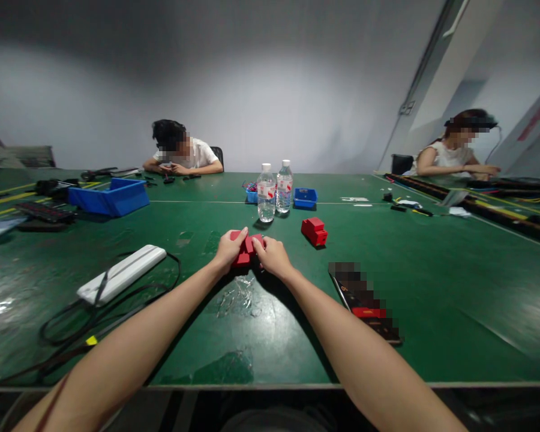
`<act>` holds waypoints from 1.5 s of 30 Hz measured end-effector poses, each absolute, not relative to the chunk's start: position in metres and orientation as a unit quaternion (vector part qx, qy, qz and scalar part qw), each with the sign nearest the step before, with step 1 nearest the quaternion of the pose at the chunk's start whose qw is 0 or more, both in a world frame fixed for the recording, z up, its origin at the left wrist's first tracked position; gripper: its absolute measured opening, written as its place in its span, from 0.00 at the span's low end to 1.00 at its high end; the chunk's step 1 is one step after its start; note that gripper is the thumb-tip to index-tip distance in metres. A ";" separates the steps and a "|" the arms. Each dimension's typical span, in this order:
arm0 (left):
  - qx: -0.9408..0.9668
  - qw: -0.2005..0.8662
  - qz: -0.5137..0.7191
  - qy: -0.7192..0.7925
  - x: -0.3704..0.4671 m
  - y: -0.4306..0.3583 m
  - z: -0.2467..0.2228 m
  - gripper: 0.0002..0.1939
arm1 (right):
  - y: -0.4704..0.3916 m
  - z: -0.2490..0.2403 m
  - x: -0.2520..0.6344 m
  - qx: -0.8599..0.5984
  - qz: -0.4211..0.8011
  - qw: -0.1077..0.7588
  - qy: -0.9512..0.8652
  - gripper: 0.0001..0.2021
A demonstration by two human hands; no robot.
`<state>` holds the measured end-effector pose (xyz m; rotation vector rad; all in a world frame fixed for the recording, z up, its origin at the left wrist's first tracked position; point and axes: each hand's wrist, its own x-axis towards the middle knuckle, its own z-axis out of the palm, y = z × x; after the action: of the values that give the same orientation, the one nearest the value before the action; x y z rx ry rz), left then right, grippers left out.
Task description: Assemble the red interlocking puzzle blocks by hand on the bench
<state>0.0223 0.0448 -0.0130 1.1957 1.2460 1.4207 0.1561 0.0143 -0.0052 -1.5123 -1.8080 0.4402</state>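
Observation:
Both of my hands meet near the middle of the green table (198, 354). My left hand (228, 249) is closed around a red block-like part (242, 259), its thumb lying on top. From the right, my right hand (272, 255) pinches the right side of the red material, touching or joined to the left part; whether it is one piece or two I cannot tell. Another red block (314, 231) with a stepped shape rests on the table to the right of my hands. Two water bottles (266, 195) stand upright just beyond them.
A white power strip (123, 273) with black cables lies at left, a phone (364, 306) at right. Blue bins (112, 198) (305, 198) stand farther back. Two people (189, 157) (454, 153) sit across the table, at left and right.

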 end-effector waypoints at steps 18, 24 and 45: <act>0.455 0.373 0.635 0.500 0.024 0.049 -0.018 0.24 | 0.020 -0.016 0.148 -0.489 0.337 0.484 -0.643 0.15; 0.420 0.420 0.642 0.485 0.024 0.049 -0.016 0.22 | 0.022 -0.018 0.145 -0.482 0.395 0.499 -0.602 0.17; 0.496 0.356 0.623 0.489 0.025 0.053 -0.022 0.20 | 0.018 -0.019 0.145 -0.487 0.366 0.518 -0.600 0.17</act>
<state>0.0250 0.0529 -0.0219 1.2817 1.2631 1.6094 0.1445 0.0183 -0.0192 -1.1686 -1.4406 0.8774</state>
